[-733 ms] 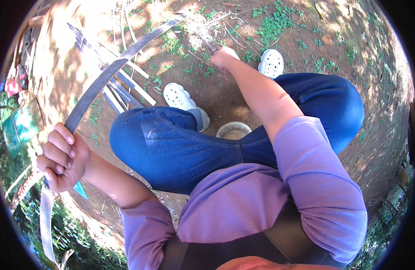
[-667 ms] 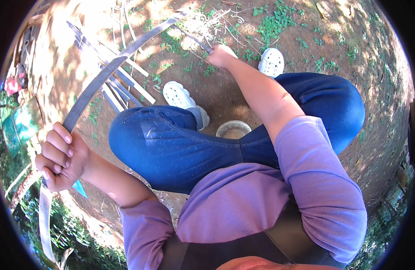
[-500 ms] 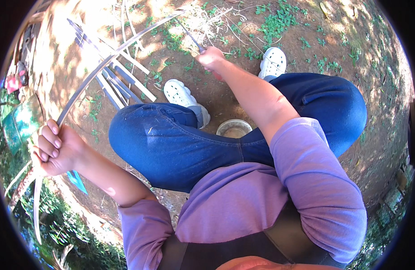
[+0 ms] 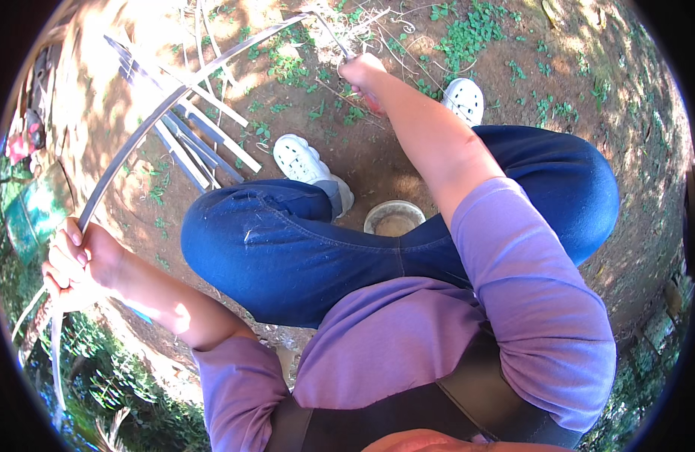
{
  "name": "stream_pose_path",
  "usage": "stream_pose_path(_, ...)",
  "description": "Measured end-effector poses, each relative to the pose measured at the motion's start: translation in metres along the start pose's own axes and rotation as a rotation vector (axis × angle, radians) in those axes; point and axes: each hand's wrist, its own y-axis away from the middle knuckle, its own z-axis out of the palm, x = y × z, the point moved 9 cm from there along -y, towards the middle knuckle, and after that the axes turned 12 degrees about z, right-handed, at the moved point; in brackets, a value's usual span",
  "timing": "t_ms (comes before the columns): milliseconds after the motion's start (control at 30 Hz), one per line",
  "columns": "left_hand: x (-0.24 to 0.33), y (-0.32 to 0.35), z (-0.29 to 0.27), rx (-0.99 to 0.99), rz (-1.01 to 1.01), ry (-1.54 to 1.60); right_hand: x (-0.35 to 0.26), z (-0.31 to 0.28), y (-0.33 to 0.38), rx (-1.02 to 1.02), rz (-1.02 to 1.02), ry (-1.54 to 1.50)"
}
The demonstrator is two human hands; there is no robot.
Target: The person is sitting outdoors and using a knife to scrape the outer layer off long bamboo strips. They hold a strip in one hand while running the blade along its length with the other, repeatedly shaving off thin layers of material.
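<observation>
My left hand [image 4: 80, 264] is closed around a long, flat, bowed strip [image 4: 129, 143], which looks like split bamboo or cane. Its long part arcs up and away to the far middle, and a thinner tail hangs below the fist. My right hand [image 4: 365, 75], arm stretched forward, grips a knife. The narrow dark blade [image 4: 333, 36] points away, its tip at or very near the strip's far end; whether they touch I cannot tell. The knife's handle is mostly hidden in the fist.
Several cut strips [image 4: 201, 143] lie on the soil ahead of my left knee. Pale curly shavings [image 4: 355, 32] are scattered beyond my right hand. A shallow round bowl [image 4: 393, 218] sits between my legs, behind my white clogs [image 4: 301, 160]. Green weeds [image 4: 472, 34] grow far right.
My left hand has shifted slightly left and down, drawing the strip along. My right hand has moved a little right and farther away, the knife now steeper near the strip's end.
</observation>
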Motion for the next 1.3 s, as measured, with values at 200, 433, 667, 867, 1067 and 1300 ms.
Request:
stream_pose_path(200,0.006,-0.005,0.002,-0.018,0.011,-0.071,-0.009,0.006,0.003,0.048,-0.090,0.109)
stream_pose_path(433,0.002,-0.001,0.010,-0.051,-0.040,0.009,0.012,0.003,0.003,-0.009,0.055,0.042)
stream_pose_path(667,0.008,-0.002,0.007,-0.124,-0.024,-0.077,0.009,0.010,0.010,-0.034,-0.036,0.009)
stream_pose_path(867,0.006,0.001,0.011,-0.125,0.000,-0.078,-0.010,0.017,0.036,-0.031,-0.109,-0.064)
stream_pose_path(1067,0.007,-0.001,-0.002,-0.045,0.010,-0.109,-0.015,0.028,0.028,-0.063,-0.146,-0.023)
stream_pose_path(1300,0.006,0.007,0.003,-0.078,-0.014,-0.048,-0.015,0.024,0.018,-0.036,-0.267,0.148)
